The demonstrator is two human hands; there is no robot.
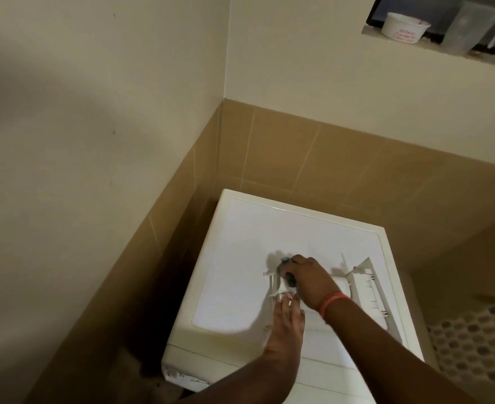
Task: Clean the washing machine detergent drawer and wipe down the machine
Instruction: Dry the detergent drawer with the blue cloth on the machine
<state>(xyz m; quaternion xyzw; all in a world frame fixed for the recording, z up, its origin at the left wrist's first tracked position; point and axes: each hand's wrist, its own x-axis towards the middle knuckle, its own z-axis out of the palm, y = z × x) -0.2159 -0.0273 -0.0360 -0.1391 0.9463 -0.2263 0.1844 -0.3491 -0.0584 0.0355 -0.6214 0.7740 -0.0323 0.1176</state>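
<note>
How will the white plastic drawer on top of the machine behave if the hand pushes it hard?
The drawer looks like thin hollow plastic, so probably light and stiff. On the machine's smooth top it may slide; the left hand seems to steady it.

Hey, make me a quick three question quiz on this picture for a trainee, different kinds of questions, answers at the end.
1. True or false: the detergent drawer is lying on the floor.
2. Which hand grips the dark scrubber? A) left hand B) right hand
3. Fill in: the left hand steadies the drawer with ____ fingers.

Key
1. False; it lies on top of the washing machine.
2. B; the right hand, above the pink wristband.
3. Straight.
</note>
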